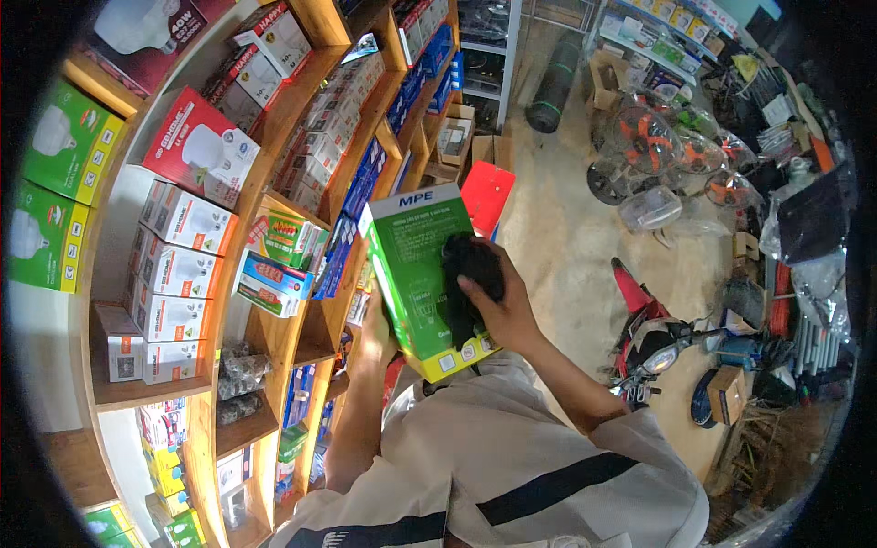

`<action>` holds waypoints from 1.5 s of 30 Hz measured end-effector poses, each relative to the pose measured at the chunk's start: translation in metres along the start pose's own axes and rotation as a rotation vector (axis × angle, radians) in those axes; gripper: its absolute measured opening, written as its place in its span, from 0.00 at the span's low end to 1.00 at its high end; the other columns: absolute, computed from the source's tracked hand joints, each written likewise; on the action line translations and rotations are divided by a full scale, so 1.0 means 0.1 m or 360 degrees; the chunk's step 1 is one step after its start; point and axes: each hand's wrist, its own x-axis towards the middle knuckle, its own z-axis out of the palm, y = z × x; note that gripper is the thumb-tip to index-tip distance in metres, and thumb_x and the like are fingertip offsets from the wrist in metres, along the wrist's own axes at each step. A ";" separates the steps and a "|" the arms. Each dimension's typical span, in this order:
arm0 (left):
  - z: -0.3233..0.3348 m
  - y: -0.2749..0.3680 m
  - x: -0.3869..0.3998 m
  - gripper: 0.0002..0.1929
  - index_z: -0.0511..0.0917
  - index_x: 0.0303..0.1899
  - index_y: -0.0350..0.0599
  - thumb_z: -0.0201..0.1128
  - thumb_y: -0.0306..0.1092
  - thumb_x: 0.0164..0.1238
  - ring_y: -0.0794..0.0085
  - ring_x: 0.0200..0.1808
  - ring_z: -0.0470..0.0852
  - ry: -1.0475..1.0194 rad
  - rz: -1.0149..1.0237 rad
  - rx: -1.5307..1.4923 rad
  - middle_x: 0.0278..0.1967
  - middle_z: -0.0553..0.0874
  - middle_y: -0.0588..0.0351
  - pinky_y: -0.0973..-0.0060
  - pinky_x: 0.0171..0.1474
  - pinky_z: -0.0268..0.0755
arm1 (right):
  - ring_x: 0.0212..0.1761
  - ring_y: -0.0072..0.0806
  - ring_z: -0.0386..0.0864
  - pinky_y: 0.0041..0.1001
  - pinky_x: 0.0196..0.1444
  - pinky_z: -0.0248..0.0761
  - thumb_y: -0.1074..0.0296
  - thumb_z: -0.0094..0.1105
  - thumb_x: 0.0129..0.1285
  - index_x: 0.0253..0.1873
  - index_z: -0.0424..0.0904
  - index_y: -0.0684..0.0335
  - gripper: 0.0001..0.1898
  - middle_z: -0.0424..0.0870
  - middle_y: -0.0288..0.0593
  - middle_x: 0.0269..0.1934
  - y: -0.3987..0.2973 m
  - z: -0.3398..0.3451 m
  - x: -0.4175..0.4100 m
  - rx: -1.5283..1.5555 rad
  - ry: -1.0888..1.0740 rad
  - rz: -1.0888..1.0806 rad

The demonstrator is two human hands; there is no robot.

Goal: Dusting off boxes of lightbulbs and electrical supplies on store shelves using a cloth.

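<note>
My left hand [378,322] holds a green and yellow cardboard box [411,274] from its left side, in front of my chest. Against the box's right face, my right hand [503,301] grips a bunched black cloth [473,274]. The box is tilted, its white end with blue print pointing away from me and its yellow end near my shirt. Part of my left hand's fingers is hidden behind the box. A red box [488,198] lies just beyond the green one.
Wooden shelves [274,198] with bulb boxes [185,222] line my left. On the floor to my right are a red motorbike [640,322], plastic-wrapped fans [647,140] and a small carton [727,395]. A dark roll [555,82] lies farther ahead.
</note>
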 end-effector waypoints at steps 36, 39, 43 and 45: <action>-0.62 -0.13 0.32 0.36 0.63 0.75 0.48 0.48 0.63 0.75 0.50 0.71 0.70 -0.1187 0.0243 -0.1369 0.72 0.69 0.43 0.50 0.75 0.59 | 0.67 0.55 0.73 0.41 0.69 0.69 0.85 0.60 0.50 0.63 0.74 0.60 0.31 0.74 0.53 0.66 -0.61 1.12 1.10 -0.1177 -0.0315 -0.1076; -0.66 -0.12 0.24 0.36 0.63 0.74 0.48 0.48 0.63 0.75 0.50 0.71 0.70 -0.1164 0.0264 -0.1412 0.72 0.70 0.43 0.50 0.75 0.60 | 0.64 0.53 0.75 0.42 0.68 0.69 0.84 0.58 0.50 0.60 0.75 0.64 0.28 0.77 0.55 0.63 -0.57 1.34 1.14 -0.1004 -0.0487 -0.0992; -0.71 0.03 0.30 0.36 0.64 0.74 0.48 0.48 0.63 0.75 0.50 0.71 0.71 -0.1168 0.0345 -0.1477 0.71 0.70 0.43 0.50 0.74 0.60 | 0.71 0.48 0.70 0.41 0.71 0.67 0.83 0.63 0.45 0.57 0.76 0.62 0.28 0.69 0.46 0.71 -0.40 1.73 0.49 -0.0778 -0.1057 -0.1103; -0.76 0.13 0.36 0.36 0.64 0.74 0.48 0.48 0.62 0.75 0.50 0.70 0.71 -0.1168 0.0396 -0.1491 0.71 0.70 0.43 0.50 0.74 0.61 | 0.72 0.47 0.69 0.41 0.71 0.67 0.83 0.64 0.45 0.57 0.76 0.62 0.28 0.68 0.45 0.72 -0.36 1.79 0.30 -0.0693 -0.1154 -0.1230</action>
